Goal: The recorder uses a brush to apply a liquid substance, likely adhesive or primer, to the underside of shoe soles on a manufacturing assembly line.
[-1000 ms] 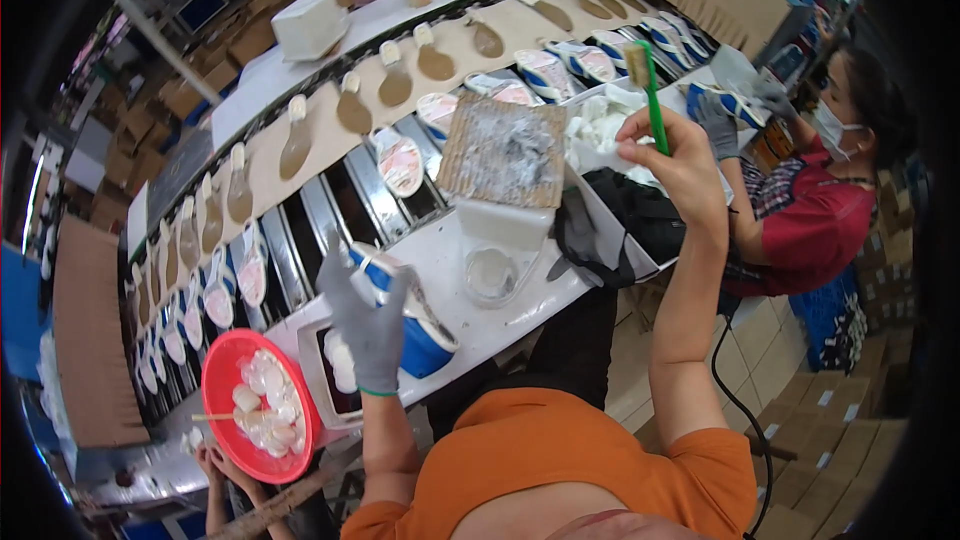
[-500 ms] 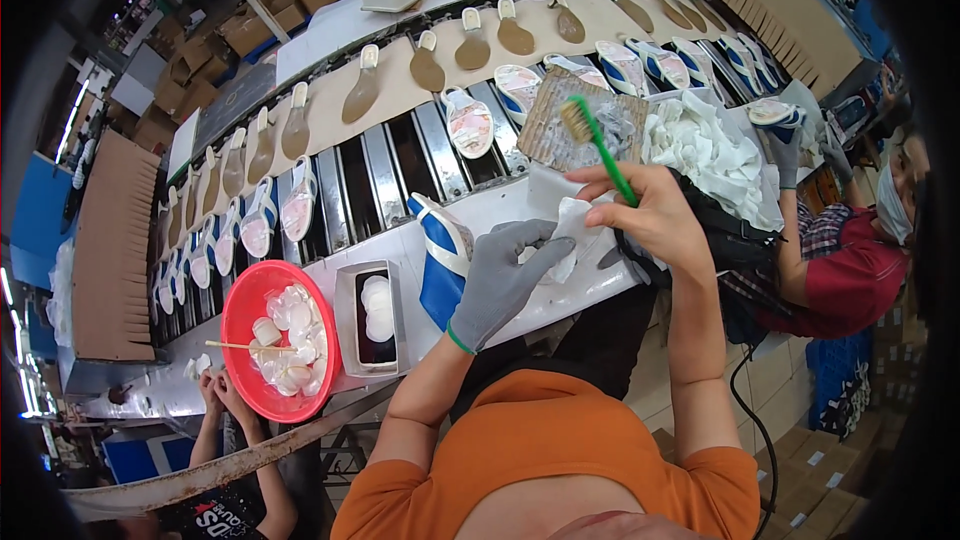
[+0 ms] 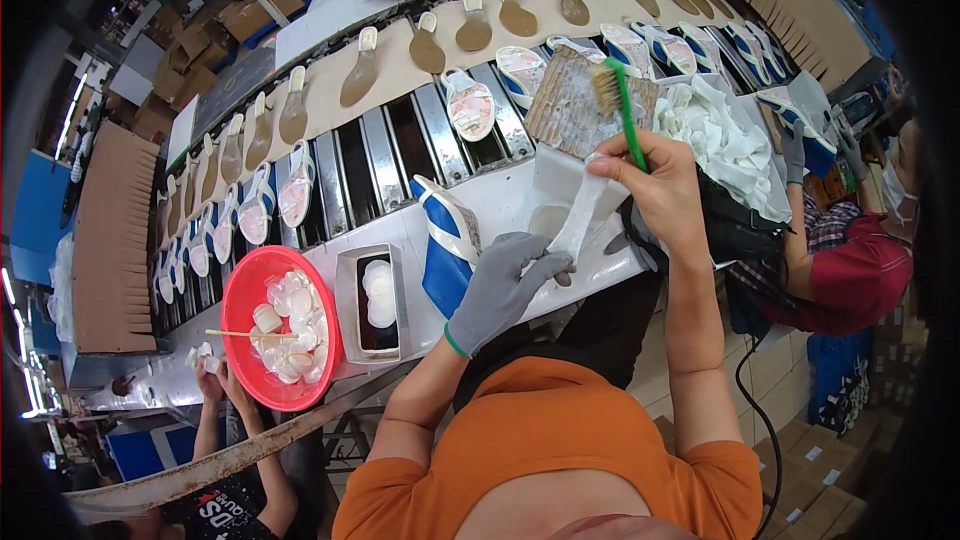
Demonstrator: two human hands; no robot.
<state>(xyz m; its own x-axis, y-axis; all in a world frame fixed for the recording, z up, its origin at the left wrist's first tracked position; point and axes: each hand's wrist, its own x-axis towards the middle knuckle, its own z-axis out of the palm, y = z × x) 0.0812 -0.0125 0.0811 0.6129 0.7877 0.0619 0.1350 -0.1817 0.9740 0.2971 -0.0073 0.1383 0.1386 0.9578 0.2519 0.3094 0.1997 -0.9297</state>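
Observation:
A thin white strip (image 3: 580,215) stretches slantwise between my two hands; its exact kind I cannot make out. My left hand (image 3: 505,285), in a grey glove, pinches the lower end. Bare, my right hand (image 3: 657,190) grips a green-handled brush (image 3: 630,125) with its bristles up, while thumb and forefinger pinch the strip's upper end. Just left of the gloved hand, a blue wedge sandal (image 3: 450,245) with white straps rests on the white table edge. Beyond the brush lies a smeared brown board (image 3: 565,110), beside a heap of crumpled white pieces (image 3: 712,145).
A red basin (image 3: 232,330) of white rounds with a stick and a white box (image 3: 345,290) stand at left. Soles (image 3: 361,80) and sandals (image 3: 468,105) line the roller conveyor (image 3: 385,160). Co-workers sit at right (image 3: 860,265) and lower left (image 3: 225,500).
My hands have drawn apart: the right moved up and right, the left slightly down. The white piece, bunched before, is now pulled long. The brush has turned more upright.

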